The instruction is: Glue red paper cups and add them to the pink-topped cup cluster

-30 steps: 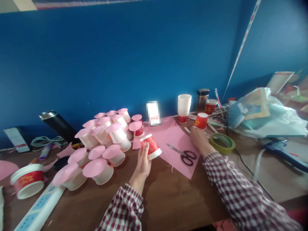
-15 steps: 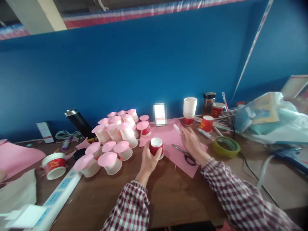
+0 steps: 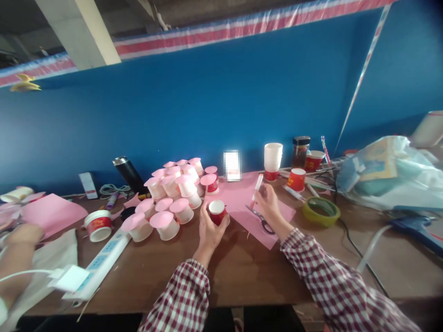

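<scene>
- Currently, in the head view, a pink sheet [image 3: 238, 193] lies flat on the counter [image 3: 249, 276], with scissors [image 3: 259, 216] on top of it.
- The left hand [image 3: 210, 231] is wrapped round a small red cup [image 3: 217, 212], just beside the sheet's near left edge; a white end faces up, though I cannot tell whether mouth or base.
- The right hand [image 3: 269, 203] has its fingers closed on a white stick [image 3: 256, 190], perhaps a glue pen, over the sheet.
- Judging by how things lie, much is finished: capped cups [image 3: 187, 185] crowd to the left of the sheet, wearing shallow pink cones.
- Not yet capped: the cup in hand, the cup stack [image 3: 273, 157] beyond the sheet's far right corner, and a lone red cup [image 3: 296, 180] to its right. How many are wanted cannot be told.
- Well left of the sheet, another person's hand [image 3: 26, 234], blurred, is near more pink paper [image 3: 55, 214].
</scene>
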Demonstrator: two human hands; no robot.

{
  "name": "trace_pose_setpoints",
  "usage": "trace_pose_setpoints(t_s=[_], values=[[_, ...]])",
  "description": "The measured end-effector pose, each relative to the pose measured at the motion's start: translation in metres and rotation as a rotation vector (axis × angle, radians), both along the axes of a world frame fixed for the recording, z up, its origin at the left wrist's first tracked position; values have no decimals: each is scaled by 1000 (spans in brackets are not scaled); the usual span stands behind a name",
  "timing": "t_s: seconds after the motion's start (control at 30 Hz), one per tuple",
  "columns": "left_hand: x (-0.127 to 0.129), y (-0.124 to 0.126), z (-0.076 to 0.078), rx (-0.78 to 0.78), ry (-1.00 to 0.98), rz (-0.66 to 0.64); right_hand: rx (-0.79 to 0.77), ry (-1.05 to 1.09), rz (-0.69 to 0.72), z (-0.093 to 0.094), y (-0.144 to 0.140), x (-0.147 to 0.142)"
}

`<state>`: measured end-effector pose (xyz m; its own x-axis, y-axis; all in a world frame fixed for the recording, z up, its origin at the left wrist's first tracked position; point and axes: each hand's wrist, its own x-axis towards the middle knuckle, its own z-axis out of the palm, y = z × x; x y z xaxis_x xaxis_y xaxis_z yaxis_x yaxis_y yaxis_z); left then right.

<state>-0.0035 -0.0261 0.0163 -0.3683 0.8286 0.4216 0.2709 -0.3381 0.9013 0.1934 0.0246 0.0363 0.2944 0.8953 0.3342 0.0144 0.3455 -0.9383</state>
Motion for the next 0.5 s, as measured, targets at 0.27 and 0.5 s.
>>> trace_pose_setpoints(t_s=[0.27, 0.5], values=[[29, -46, 11, 202, 104, -100, -98, 299, 131, -8, 1, 11], [82, -37, 0, -86, 325, -257, -109, 418, 259, -8, -9, 12]])
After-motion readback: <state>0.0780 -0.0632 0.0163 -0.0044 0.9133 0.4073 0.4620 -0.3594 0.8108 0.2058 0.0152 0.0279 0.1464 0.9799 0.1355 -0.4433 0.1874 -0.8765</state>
